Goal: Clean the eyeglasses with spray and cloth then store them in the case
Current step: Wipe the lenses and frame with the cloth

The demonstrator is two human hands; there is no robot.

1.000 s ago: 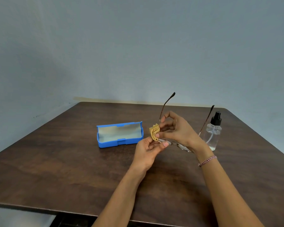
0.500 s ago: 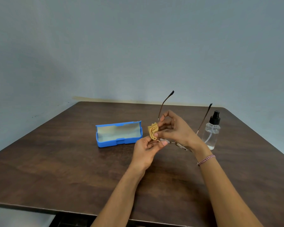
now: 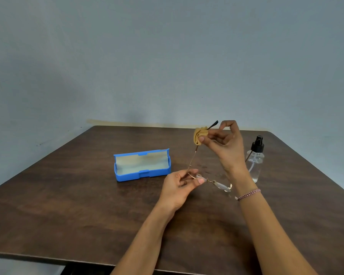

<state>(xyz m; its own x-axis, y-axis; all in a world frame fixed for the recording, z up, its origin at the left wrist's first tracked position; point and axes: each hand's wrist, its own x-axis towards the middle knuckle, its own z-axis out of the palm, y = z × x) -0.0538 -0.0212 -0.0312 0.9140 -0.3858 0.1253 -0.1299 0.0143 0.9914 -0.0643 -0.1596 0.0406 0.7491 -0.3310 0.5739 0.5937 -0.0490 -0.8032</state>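
Our right hand (image 3: 227,144) has slid the cloth (image 3: 199,135) up the temple (image 3: 193,157), fingers (image 3: 207,140) pinching it near the tip. Our left hand (image 3: 178,186) pinches the eyeglasses (image 3: 219,185) over the counter's (image 3: 87,205) middle; storing them seems close.

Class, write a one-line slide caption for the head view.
Left hand pinches the eyeglasses at the frame while the right hand holds the tan cloth around one raised temple.

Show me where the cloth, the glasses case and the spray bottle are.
cloth (image 3: 200,135): head view, on its bunched yellow folds.
glasses case (image 3: 127,176): head view, on its blue front wall.
spray bottle (image 3: 255,166): head view, on its clear body.
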